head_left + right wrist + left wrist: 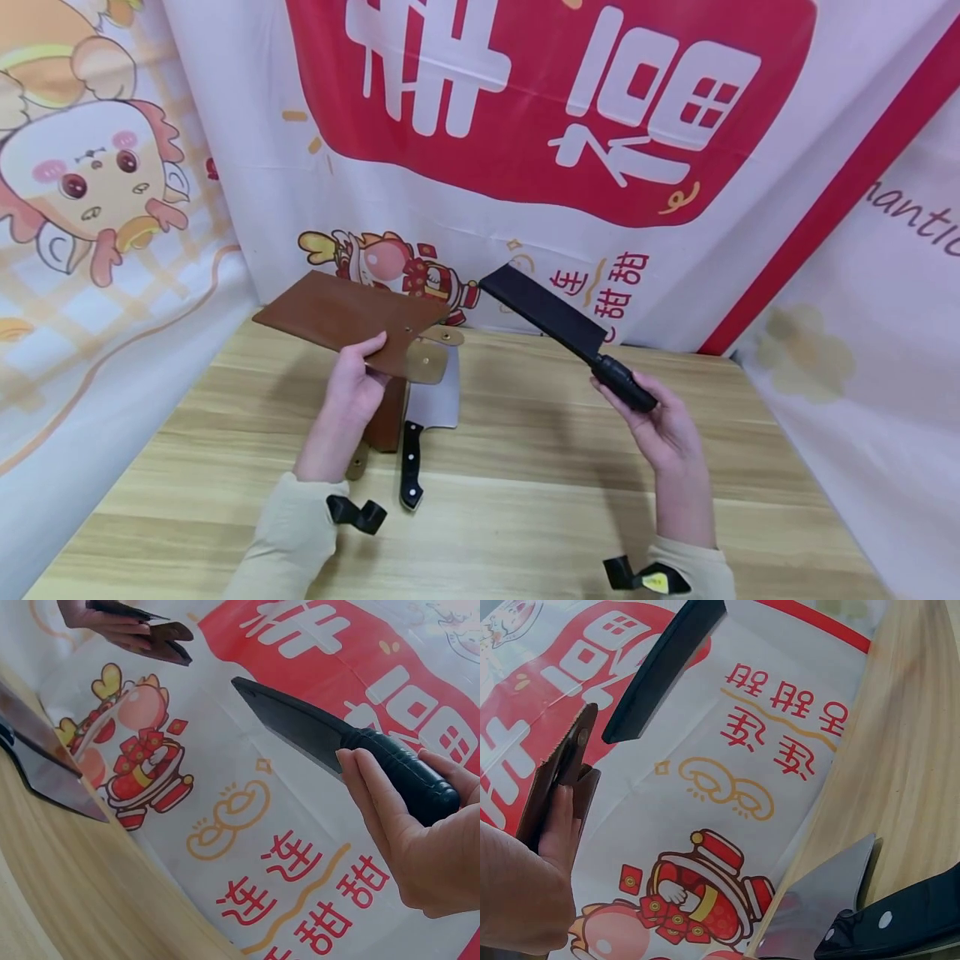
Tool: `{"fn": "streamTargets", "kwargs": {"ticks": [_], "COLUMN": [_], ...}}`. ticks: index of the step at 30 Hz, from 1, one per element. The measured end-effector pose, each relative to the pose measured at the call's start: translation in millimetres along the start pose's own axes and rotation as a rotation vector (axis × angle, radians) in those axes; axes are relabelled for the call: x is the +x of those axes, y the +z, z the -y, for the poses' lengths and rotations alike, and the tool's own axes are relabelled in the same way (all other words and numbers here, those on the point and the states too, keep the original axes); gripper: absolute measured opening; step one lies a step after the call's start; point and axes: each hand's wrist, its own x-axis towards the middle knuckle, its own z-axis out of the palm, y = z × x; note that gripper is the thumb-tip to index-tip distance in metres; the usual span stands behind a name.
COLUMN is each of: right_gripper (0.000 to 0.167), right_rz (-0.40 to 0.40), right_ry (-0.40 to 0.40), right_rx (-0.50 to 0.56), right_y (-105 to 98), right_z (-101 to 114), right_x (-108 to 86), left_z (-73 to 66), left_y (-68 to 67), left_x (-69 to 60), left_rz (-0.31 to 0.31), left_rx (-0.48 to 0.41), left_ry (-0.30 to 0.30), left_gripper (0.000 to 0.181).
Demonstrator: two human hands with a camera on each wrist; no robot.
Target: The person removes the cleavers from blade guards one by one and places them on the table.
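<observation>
My left hand (357,387) holds a brown leather knife sheath (337,315) above the table, thumb on top and the other fingers underneath. Snap straps (426,361) show at the sheath's right end. On the right, my right hand (667,425) grips a black cleaver (543,310) by its ribbed handle, blade pointing up and left. In the right wrist view the fingers wrap round that handle (405,776). Below the left hand, a silver cleaver (437,400) with a black riveted handle lies on the table beside a second brown sheath (387,421), partly hidden by the held one.
The light wood-grain table (510,517) ends at a printed white and red cloth (555,108) hanging behind it. Further cloths hang at the left (112,275) and right (885,350) sides. Black wrist mounts (356,514) sit on both sleeves.
</observation>
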Motion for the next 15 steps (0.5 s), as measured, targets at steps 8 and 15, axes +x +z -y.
{"fn": "streamTargets", "kwargs": {"ticks": [8, 15], "right_gripper": [0.082, 0.093], "right_rz": [0.009, 0.054], "right_ry": [0.043, 0.104], "right_rx": [0.019, -0.037], "right_y": [-1, -2], "right_z": [-2, -8], "right_x": [3.1, 6.8], "left_z": [7.4, 11.1], "left_y": [0.8, 0.7], "left_x": [0.7, 0.3], "left_rz": [0.018, 0.023], "left_rx": [0.074, 0.182], "left_ry": [0.021, 0.059], "left_gripper": [0.016, 0.025]}}
